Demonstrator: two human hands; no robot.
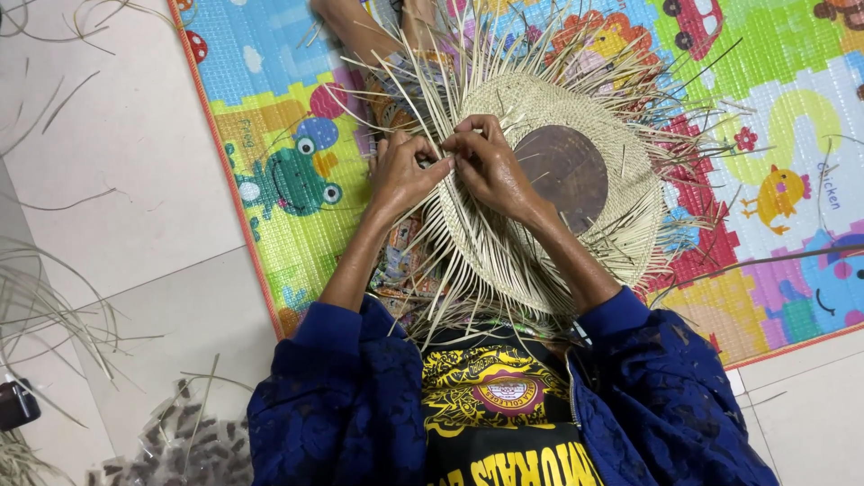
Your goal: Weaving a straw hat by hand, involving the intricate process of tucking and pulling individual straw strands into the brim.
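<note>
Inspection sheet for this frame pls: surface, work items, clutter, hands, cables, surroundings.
Surface: colourful cartoon play mat on a pale tiled floor.
Work items: round woven straw piece with loose strands radiating from its edge, over a dark round form.
Clutter: loose straw strands on the floor at left; pile of dark cut bits.
Hands: left hand and right hand both pinch strands at the weave's edge.
Cables: nothing seen.
Surroundings: small dark object at the left edge, unclear.
</note>
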